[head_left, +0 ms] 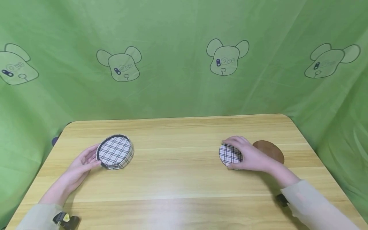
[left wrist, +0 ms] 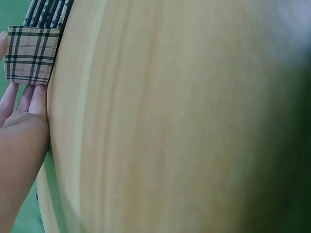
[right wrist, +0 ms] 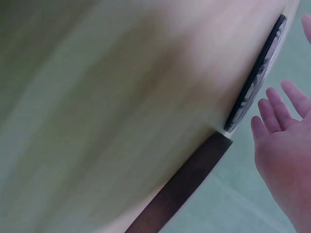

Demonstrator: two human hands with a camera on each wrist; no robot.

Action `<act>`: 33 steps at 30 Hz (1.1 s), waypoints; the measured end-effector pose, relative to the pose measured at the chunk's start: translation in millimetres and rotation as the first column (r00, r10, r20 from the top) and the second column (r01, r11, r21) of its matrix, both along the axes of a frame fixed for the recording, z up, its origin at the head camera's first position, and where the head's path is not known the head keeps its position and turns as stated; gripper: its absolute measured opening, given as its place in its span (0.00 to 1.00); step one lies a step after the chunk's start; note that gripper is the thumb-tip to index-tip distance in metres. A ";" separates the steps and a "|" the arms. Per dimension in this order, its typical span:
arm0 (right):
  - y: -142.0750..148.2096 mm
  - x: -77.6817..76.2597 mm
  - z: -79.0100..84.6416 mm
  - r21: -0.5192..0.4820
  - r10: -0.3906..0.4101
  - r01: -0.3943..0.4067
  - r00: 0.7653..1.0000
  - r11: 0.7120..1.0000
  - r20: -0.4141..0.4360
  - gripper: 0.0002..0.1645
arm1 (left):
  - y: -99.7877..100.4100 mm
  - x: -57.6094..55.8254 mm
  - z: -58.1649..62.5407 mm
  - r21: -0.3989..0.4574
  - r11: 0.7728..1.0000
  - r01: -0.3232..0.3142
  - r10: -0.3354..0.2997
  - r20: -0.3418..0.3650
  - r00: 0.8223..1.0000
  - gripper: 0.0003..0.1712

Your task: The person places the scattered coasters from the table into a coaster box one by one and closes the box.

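My left hand [head_left: 83,164] grips a shallow round plaid box [head_left: 115,149] with a black rim by its left side. The thumb lies at the near part of the rim. In the left wrist view, fingertips meet the box's checked side wall [left wrist: 31,53]. Farther right, my right hand [head_left: 244,153] arches over a plaid round coaster [head_left: 229,155], thumb at its near edge and fingers at its far edge. A gap shows between those fingers [right wrist: 274,109] and the dark-edged coaster [right wrist: 255,80] in the right wrist view.
A brown round disc [head_left: 269,149] lies right of the coaster, partly behind my right forearm. Everything rests on a light wooden table [head_left: 172,179]. Green cloth [head_left: 175,80] with bear outlines hangs behind it and at its sides.
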State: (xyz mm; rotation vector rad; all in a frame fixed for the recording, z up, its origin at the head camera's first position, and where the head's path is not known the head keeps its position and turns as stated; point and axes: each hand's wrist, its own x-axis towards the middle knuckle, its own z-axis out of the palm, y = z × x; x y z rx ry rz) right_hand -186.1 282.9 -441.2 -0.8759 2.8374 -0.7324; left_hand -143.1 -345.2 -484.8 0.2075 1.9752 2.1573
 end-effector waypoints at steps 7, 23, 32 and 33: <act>7.0 1.3 -1.8 0.016 -0.014 0.014 1.000 1.000 0.020 0.60 | -1.5 -2.0 -1.1 -0.001 1.000 -0.008 0.008 0.002 1.000 0.37; 21.9 1.4 -5.8 0.052 -0.024 0.023 0.999 0.998 0.025 0.65 | -2.1 -1.5 -1.8 -0.005 1.000 -0.007 0.007 -0.009 1.000 0.36; 23.2 0.0 -5.3 0.055 -0.023 0.021 0.999 0.998 0.036 0.64 | -1.6 -1.4 -1.3 0.002 1.000 -0.001 0.001 -0.008 1.000 0.36; 23.3 -0.2 -5.5 0.055 -0.024 0.022 0.999 0.998 0.037 0.64 | -1.6 -1.6 -1.3 0.001 1.000 -0.001 0.001 -0.008 1.000 0.36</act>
